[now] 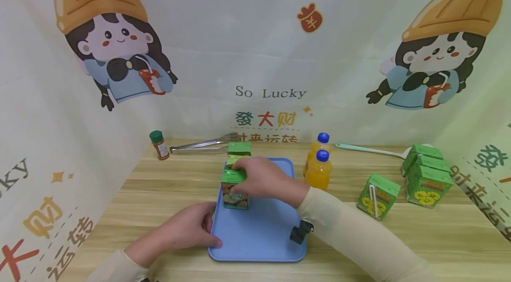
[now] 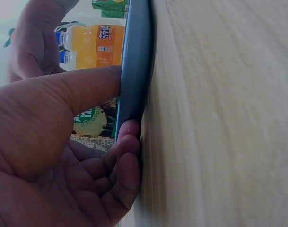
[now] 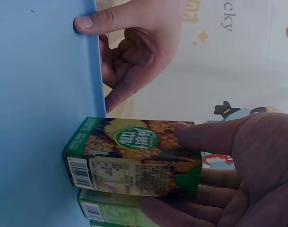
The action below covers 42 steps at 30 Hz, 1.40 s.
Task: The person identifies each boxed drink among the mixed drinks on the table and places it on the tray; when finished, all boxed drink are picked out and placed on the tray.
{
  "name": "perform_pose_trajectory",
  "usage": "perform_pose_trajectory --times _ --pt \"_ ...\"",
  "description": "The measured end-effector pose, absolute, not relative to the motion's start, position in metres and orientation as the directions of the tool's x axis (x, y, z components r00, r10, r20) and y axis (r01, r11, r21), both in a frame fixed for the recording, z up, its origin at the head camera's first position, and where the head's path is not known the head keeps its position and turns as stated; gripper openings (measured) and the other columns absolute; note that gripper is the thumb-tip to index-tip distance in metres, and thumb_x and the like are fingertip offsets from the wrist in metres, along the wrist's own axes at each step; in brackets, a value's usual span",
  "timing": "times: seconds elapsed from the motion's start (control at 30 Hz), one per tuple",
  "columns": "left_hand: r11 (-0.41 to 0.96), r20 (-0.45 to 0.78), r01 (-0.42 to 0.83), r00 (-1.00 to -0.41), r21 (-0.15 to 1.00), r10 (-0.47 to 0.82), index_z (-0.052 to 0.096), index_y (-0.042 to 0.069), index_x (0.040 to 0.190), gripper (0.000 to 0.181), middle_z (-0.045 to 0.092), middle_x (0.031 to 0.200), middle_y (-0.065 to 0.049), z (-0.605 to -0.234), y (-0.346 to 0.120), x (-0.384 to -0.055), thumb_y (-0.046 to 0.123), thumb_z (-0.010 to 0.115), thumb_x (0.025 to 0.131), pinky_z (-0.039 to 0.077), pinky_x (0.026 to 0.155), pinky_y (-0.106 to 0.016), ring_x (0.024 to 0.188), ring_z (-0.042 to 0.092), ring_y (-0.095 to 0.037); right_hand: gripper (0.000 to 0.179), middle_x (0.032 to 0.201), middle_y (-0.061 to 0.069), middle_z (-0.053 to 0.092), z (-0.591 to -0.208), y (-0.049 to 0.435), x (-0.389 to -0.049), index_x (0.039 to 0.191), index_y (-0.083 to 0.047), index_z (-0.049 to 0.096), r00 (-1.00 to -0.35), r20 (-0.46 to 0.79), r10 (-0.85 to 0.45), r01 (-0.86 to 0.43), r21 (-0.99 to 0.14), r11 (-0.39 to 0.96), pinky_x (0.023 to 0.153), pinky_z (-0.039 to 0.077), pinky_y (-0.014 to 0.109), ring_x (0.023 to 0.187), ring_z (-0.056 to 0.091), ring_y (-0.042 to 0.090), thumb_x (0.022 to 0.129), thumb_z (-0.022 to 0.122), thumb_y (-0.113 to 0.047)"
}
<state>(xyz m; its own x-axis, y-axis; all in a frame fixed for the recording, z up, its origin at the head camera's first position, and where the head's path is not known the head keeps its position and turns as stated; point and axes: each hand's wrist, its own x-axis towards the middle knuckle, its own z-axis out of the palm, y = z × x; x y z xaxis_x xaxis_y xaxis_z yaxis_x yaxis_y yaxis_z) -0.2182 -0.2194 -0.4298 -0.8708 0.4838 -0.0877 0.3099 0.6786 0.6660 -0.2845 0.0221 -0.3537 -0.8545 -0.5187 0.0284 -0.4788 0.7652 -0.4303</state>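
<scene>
My right hand (image 1: 261, 178) grips a pineapple juice carton (image 3: 134, 156), thumb on one face and fingers on the opposite side. The carton stands at the left side of a blue tray (image 1: 259, 233), in line with a lighter green carton (image 3: 113, 210) and another green-topped carton (image 1: 239, 148) behind it. At the tray's near left edge, my left hand (image 1: 191, 226) holds the rim. Its thumb lies over the top edge and its curled fingers press the outer side, as the left wrist view shows.
Two orange juice bottles (image 1: 318, 173) stand right of the tray. Farther right are a drink carton with a straw (image 1: 378, 197) and several similar cartons (image 1: 429, 184). Along the back lie metal tongs (image 1: 203, 143) and a pale-handled utensil (image 1: 367, 150); a green-capped spice jar (image 1: 159, 145) stands left.
</scene>
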Motion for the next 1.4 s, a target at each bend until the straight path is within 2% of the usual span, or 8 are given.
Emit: perform_pose_trajectory --times 0.1,0.37,0.6,0.77,0.93,1.07,1.27,1.4 --pt "0.677 -0.084 0.310 -0.872 0.668 0.483 0.064 0.005 0.121 0.062 0.062 0.079 0.002 -0.431 -0.220 -0.219 0.026 0.103 0.077 0.043 0.060 -0.029 0.067 0.055 -0.014 0.055 0.130 0.002 0.078 -0.349 0.030 -0.279 0.143 -0.013 0.073 -0.853 0.049 -0.520 -0.487 -0.436 0.757 0.096 0.058 0.038 0.104 0.067 0.017 0.096 0.091 -0.035" --pt "0.681 -0.071 0.322 -0.874 0.658 0.482 0.063 0.009 0.110 0.055 0.061 0.078 0.003 -0.432 -0.219 -0.219 0.027 0.103 0.076 0.044 0.060 -0.029 0.067 0.055 -0.013 0.053 0.139 0.007 0.076 -0.340 0.061 -0.262 0.143 -0.011 0.071 -0.846 0.117 -0.521 -0.511 -0.461 0.726 0.101 0.060 0.047 0.121 0.074 0.027 0.097 0.089 -0.030" --pt "0.680 -0.077 0.313 -0.876 0.663 0.477 0.064 0.006 0.116 0.059 0.061 0.079 0.002 -0.432 -0.220 -0.220 0.026 0.103 0.076 0.045 0.061 -0.030 0.068 0.056 -0.014 0.054 0.139 0.008 0.076 -0.339 0.093 -0.250 0.143 -0.008 0.071 -0.840 0.198 -0.504 -0.537 -0.429 0.726 0.102 0.059 0.049 0.122 0.075 0.026 0.097 0.090 -0.031" --pt "0.679 -0.076 0.316 -0.874 0.662 0.481 0.064 0.006 0.117 0.059 0.062 0.079 0.002 -0.433 -0.220 -0.221 0.025 0.103 0.077 0.045 0.061 -0.030 0.068 0.056 -0.014 0.054 0.139 0.008 0.076 -0.339 0.112 -0.241 0.143 -0.008 0.071 -0.843 0.221 -0.491 -0.536 -0.422 0.731 0.099 0.061 0.049 0.122 0.074 0.027 0.097 0.089 -0.030" --pt "0.682 -0.075 0.318 -0.874 0.659 0.480 0.064 0.005 0.117 0.060 0.061 0.079 0.002 -0.432 -0.220 -0.221 0.026 0.103 0.076 0.045 0.061 -0.030 0.068 0.056 -0.013 0.052 0.139 0.008 0.076 -0.337 0.134 -0.231 0.142 -0.008 0.072 -0.846 0.248 -0.473 -0.533 -0.448 0.718 0.094 0.062 0.048 0.118 0.075 0.029 0.098 0.089 -0.028" --pt "0.683 -0.073 0.322 -0.873 0.655 0.482 0.063 0.006 0.115 0.058 0.061 0.080 0.002 -0.431 -0.220 -0.222 0.026 0.103 0.077 0.044 0.061 -0.029 0.068 0.055 -0.013 0.050 0.137 0.010 0.076 -0.335 0.154 -0.223 0.141 -0.007 0.073 -0.846 0.292 -0.447 -0.534 -0.477 0.698 0.096 0.062 0.052 0.116 0.075 0.034 0.097 0.090 -0.025" --pt "0.682 -0.078 0.323 -0.870 0.656 0.487 0.063 0.007 0.112 0.056 0.061 0.079 0.002 -0.430 -0.219 -0.220 0.026 0.102 0.077 0.045 0.061 -0.029 0.067 0.055 -0.013 0.048 0.139 0.009 0.075 -0.331 0.182 -0.213 0.142 -0.011 0.073 -0.868 0.311 -0.386 -0.494 -0.479 0.725 0.100 0.060 0.060 0.123 0.073 0.039 0.099 0.088 -0.026" --pt "0.673 -0.077 0.326 -0.866 0.664 0.495 0.063 0.006 0.112 0.056 0.061 0.079 0.002 -0.429 -0.218 -0.219 0.026 0.102 0.077 0.045 0.061 -0.029 0.067 0.056 -0.013 0.055 0.146 0.012 0.071 -0.330 0.201 -0.209 0.145 -0.010 0.071 -0.865 0.344 -0.366 -0.493 -0.448 0.746 0.104 0.057 0.063 0.130 0.069 0.041 0.096 0.091 -0.026"
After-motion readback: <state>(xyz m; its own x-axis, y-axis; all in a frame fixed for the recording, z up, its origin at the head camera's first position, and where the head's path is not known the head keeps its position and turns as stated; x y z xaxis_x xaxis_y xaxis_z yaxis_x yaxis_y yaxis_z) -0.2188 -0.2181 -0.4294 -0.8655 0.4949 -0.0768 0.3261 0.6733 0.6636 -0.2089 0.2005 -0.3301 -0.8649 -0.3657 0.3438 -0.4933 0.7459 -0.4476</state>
